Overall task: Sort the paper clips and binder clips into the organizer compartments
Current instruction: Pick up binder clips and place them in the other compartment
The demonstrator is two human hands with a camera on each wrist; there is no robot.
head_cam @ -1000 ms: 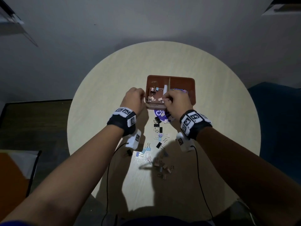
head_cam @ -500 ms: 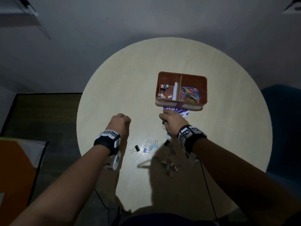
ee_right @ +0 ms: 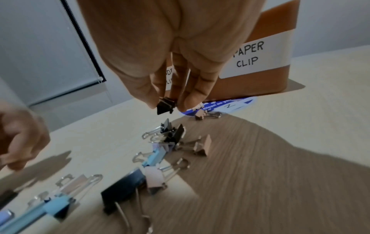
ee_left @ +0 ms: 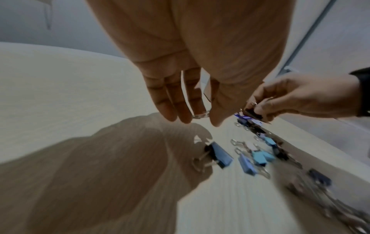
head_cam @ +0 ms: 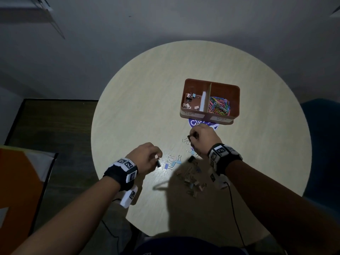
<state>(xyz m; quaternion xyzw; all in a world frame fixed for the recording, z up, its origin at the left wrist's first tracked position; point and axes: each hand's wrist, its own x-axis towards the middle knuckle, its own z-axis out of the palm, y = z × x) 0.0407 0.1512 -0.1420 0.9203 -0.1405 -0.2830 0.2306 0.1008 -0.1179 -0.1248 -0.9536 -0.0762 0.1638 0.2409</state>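
The brown organizer [head_cam: 237,100] stands at the table's far right. Its left compartment, labelled BINDER CLIP, holds several binder clips [head_cam: 189,102]. The right one, labelled PAPER CLIP [ee_right: 248,55], holds coloured paper clips [head_cam: 219,106]. My right hand [head_cam: 191,138] pinches a black binder clip [ee_right: 165,106] just above the table, in front of the organizer. My left hand [head_cam: 156,157] hovers at the left end of the loose clips and pinches a pale binder clip [ee_left: 208,93]. A black-and-blue clip [ee_left: 218,155] lies on the table right under it.
Several loose binder clips [head_cam: 191,179] lie in my arm's shadow, with blue ones [head_cam: 173,163] beside them. A blue round sticker [head_cam: 195,123] shows under the organizer. A blue chair [head_cam: 323,144] stands right of the round table [head_cam: 139,100]. An orange object [head_cam: 16,181] sits at the left.
Both hands left the organizer and came back to the loose clips. The right hand has picked up a black clip; the left hand moved right, above the black-and-blue clip.
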